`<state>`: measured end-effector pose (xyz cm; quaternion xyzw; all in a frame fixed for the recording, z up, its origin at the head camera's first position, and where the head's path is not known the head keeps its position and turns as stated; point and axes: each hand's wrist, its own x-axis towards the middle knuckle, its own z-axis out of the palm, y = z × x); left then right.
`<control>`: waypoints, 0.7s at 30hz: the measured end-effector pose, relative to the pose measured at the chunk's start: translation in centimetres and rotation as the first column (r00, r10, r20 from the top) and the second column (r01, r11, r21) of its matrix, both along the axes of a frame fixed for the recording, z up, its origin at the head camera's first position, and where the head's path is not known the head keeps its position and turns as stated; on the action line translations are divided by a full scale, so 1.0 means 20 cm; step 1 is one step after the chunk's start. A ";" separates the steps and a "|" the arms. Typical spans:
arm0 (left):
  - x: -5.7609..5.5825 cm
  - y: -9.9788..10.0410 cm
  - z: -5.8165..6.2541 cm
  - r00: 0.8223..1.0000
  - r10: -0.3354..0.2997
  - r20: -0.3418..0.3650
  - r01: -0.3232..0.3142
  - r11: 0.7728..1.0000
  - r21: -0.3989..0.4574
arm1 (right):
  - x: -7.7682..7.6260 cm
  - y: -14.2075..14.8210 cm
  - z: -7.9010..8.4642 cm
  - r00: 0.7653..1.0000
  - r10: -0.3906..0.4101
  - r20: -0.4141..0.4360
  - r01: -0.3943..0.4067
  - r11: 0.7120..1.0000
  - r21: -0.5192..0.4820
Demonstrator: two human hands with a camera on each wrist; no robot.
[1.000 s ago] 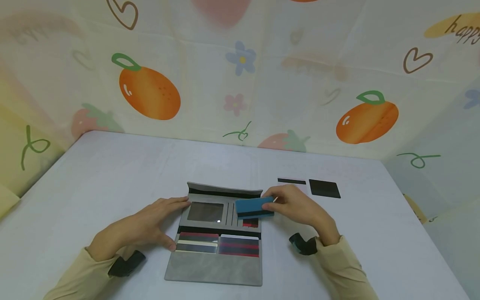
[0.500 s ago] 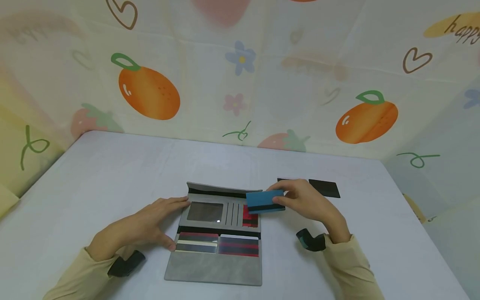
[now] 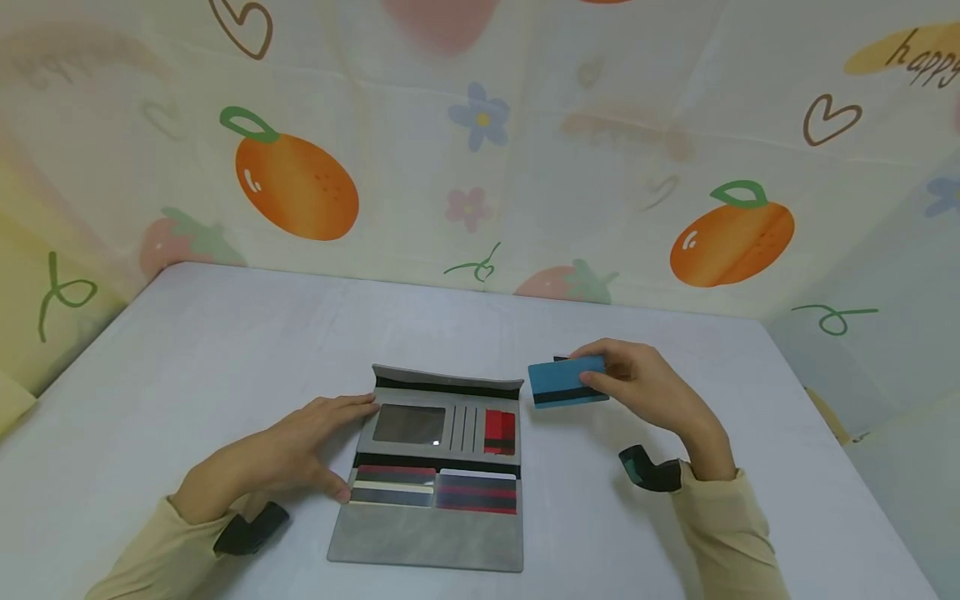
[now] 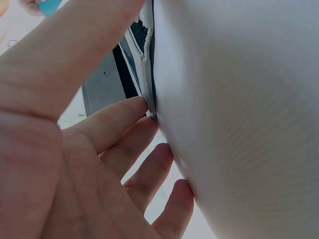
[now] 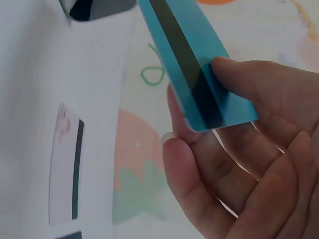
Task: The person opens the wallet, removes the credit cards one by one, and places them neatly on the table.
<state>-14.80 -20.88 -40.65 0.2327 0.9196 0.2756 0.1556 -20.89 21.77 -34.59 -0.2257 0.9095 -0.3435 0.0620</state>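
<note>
An open grey wallet (image 3: 427, 537) lies flat on the white table, with red cards (image 3: 495, 423) in an upper right slot and several striped cards in the lower pockets. My left hand (image 3: 292, 446) lies along its left side, thumb and fingertips at the edge; the left wrist view has the fingers (image 4: 152, 164) extended beside that edge. To the wallet's upper right, my right hand (image 3: 648, 383) holds a blue card with a black magnetic stripe (image 3: 555, 377) above the table. In the right wrist view the thumb presses on this card (image 5: 197, 25), with fingers behind it.
A white card with a black stripe (image 5: 65, 169) lies on the table below the right hand, with the edge of a dark card (image 5: 71, 235) near it. The right hand mostly covers both in the head view. A fruit-print cloth (image 3: 420, 167) rises behind the table.
My right hand has carried the blue card from over the wallet's upper right to the right and away from it, uncovering the red cards. My left hand stays at the wallet's edge.
</note>
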 end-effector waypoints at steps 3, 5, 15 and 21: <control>0.00 0.00 0.00 1.000 0.000 -0.004 0.000 1.000 0.001 | -0.01 0.03 0.01 1.000 -0.016 0.000 0.016 1.000 -0.009; 0.00 0.00 0.00 1.000 0.000 -0.008 0.000 1.000 0.002 | -0.01 0.06 0.01 1.000 -0.027 -0.008 0.027 1.000 -0.009; 0.00 0.00 -0.01 1.000 -0.013 -0.029 0.013 1.000 0.002 | -0.02 0.18 0.03 0.995 -0.097 -0.021 0.097 0.995 0.007; 0.00 0.00 -0.01 1.000 -0.008 -0.024 0.008 1.000 -0.001 | -0.03 0.23 0.02 0.993 -0.115 -0.036 0.116 0.993 0.002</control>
